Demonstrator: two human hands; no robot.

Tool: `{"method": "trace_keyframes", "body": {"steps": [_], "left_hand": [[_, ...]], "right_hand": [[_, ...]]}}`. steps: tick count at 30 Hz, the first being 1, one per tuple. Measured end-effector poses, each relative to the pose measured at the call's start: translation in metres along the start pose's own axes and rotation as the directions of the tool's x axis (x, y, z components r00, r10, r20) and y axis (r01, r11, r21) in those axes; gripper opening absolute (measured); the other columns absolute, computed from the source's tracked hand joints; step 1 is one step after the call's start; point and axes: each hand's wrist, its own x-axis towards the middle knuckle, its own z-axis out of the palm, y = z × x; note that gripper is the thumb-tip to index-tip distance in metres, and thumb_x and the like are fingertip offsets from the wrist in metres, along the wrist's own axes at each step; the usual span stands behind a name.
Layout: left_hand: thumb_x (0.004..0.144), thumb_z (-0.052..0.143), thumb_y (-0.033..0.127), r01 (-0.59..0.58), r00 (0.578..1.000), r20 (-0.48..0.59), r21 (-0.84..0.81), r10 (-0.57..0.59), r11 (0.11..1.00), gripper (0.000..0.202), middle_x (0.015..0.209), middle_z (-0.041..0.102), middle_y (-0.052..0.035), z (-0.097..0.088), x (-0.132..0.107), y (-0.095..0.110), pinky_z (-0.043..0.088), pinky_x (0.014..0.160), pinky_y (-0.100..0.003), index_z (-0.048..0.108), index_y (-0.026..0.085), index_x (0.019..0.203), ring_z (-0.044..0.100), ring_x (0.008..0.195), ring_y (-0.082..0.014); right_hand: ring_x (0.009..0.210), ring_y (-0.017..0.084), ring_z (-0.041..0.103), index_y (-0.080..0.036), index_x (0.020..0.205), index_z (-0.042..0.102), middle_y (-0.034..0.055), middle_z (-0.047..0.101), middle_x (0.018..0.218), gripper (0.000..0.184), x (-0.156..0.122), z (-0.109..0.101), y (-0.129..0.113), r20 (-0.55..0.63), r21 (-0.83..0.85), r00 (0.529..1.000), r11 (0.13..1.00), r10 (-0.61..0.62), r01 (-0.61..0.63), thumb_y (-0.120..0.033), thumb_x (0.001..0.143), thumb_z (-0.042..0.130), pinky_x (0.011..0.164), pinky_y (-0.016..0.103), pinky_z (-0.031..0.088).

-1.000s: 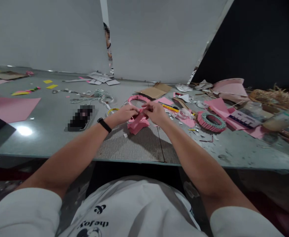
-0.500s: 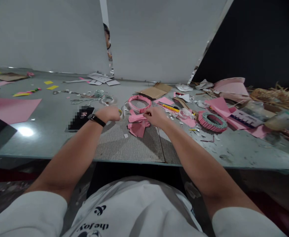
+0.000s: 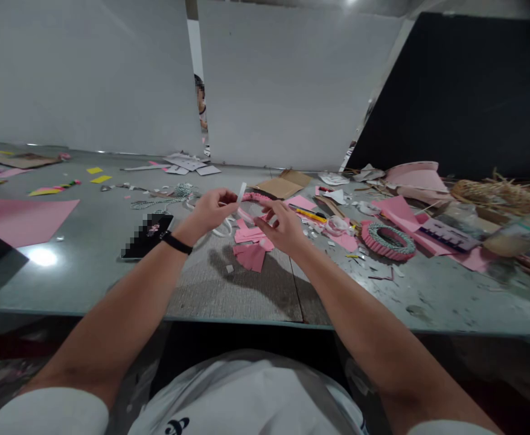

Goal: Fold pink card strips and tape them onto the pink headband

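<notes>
My left hand point(image 3: 213, 211) is raised over the table, its thumb and fingers pinching a narrow white strip point(image 3: 242, 192) that sticks up past the fingertips. Close by on the right, my right hand point(image 3: 285, 226) has bent fingers, with the thumb apart from them and nothing visible between. Behind it a pleated pink ring point(image 3: 256, 197) is partly hidden by both hands. Below the hands lie folded pink paper pieces point(image 3: 250, 257) on a grey board point(image 3: 238, 299). A white roll point(image 3: 224, 228), probably tape, is partly covered beneath my left hand.
A pink ring with grey-green cord point(image 3: 388, 240) lies at right among paper scraps. A yellow cutter point(image 3: 308, 213) and brown cardboard point(image 3: 283, 183) are behind. At left are a pixelated black object point(image 3: 147, 237), patterned cord point(image 3: 182, 191) and a pink sheet point(image 3: 25, 220).
My left hand has moved right and up, with the white strip now showing in it. My right hand has come off the pink paper pieces and its fingers have parted. The view has tilted up.
</notes>
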Motion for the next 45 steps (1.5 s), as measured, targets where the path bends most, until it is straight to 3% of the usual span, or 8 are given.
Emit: {"method": "trace_keyframes", "body": {"steps": [5,10,15,20,23,28,34,45], "left_hand": [[0.077,0.08,0.031,-0.085,0.966,0.215,-0.261,0.144,0.962,0.02,0.088,0.071,-0.002,0.022,-0.019,0.013,0.054,0.081,-0.03,0.07,0.019,0.09,0.064,0.082,-0.0156],[0.077,0.09,0.027,-0.188,0.94,0.203,-0.361,0.274,0.913,0.04,0.111,0.075,-0.0054,0.038,-0.029,0.01,0.059,0.098,-0.033,0.068,0.021,0.109,0.072,0.102,-0.0183],[0.089,0.088,0.034,-0.244,0.932,0.191,-0.292,0.307,0.925,0.041,0.125,0.081,-0.0114,0.039,-0.027,0.004,0.06,0.102,-0.035,0.073,0.021,0.124,0.078,0.11,-0.0215],[0.099,0.079,0.038,-0.356,0.912,0.177,-0.108,0.371,0.928,0.034,0.116,0.084,-0.0123,0.035,-0.026,0.001,0.061,0.093,-0.033,0.078,0.02,0.128,0.079,0.102,-0.0218],[0.102,0.073,0.03,-0.424,0.897,0.144,0.01,0.419,0.905,0.029,0.113,0.086,-0.0112,0.034,-0.025,-0.003,0.061,0.086,-0.031,0.079,0.021,0.128,0.079,0.099,-0.0214],[0.098,0.064,0.012,-0.576,0.817,0.095,0.111,0.568,0.81,0.02,0.105,0.087,-0.0093,0.033,-0.021,-0.012,0.063,0.086,-0.03,0.079,0.018,0.11,0.081,0.094,-0.0209],[0.095,0.065,0.007,-0.555,0.829,0.141,0.104,0.541,0.825,0.017,0.104,0.088,-0.0108,0.029,-0.016,-0.018,0.066,0.093,-0.036,0.076,0.019,0.09,0.084,0.098,-0.0223],[0.09,0.063,0.005,-0.563,0.826,0.148,0.174,0.543,0.808,0.017,0.094,0.085,-0.0068,0.03,-0.018,-0.013,0.06,0.085,-0.029,0.073,0.019,0.09,0.079,0.088,-0.0189]], "right_hand": [[0.13,0.037,0.069,-0.031,0.153,0.067,0.0192,0.068,0.154,0.058,-0.004,-0.002,-0.013,-0.067,0.103,0.992,0.989,-0.104,0.111,-0.058,0.102,0.073,0.086,0.05,0.068],[0.124,0.037,0.071,-0.031,0.147,0.072,0.0188,0.07,0.149,0.051,-0.003,-0.005,-0.016,-0.106,0.11,0.986,0.984,-0.13,0.141,-0.059,0.105,0.069,0.085,0.05,0.068],[0.119,0.036,0.071,-0.035,0.145,0.077,0.0166,0.074,0.14,0.05,-0.003,-0.008,-0.018,-0.157,0.104,0.982,0.987,-0.102,0.12,-0.062,0.104,0.073,0.092,0.054,0.068],[0.118,0.037,0.073,-0.034,0.146,0.078,0.0158,0.077,0.133,0.046,-0.003,-0.009,-0.016,-0.181,0.064,0.972,0.984,-0.15,0.163,-0.057,0.107,0.072,0.103,0.058,0.065],[0.109,0.033,0.076,-0.033,0.141,0.079,0.0143,0.079,0.129,0.036,-0.003,-0.007,-0.011,-0.242,0.007,0.942,0.97,-0.234,0.243,-0.049,0.109,0.072,0.098,0.055,0.067],[0.097,0.028,0.074,-0.03,0.125,0.075,0.0098,0.077,0.11,0.032,-0.003,0.0,0.0,-0.304,-0.061,0.894,0.943,-0.329,0.326,-0.049,0.101,0.086,0.08,0.044,0.068],[0.104,0.028,0.073,-0.031,0.15,0.061,0.0116,0.074,0.125,0.074,-0.006,0.009,0.004,-0.234,0.055,0.951,0.974,-0.2,0.219,-0.05,0.089,0.097,0.062,0.034,0.061],[0.093,0.027,0.073,-0.03,0.138,0.068,0.01,0.077,0.116,0.05,-0.006,0.002,0.0,-0.252,-0.071,0.921,0.955,-0.296,0.287,-0.051,0.099,0.09,0.068,0.04,0.063]]}}
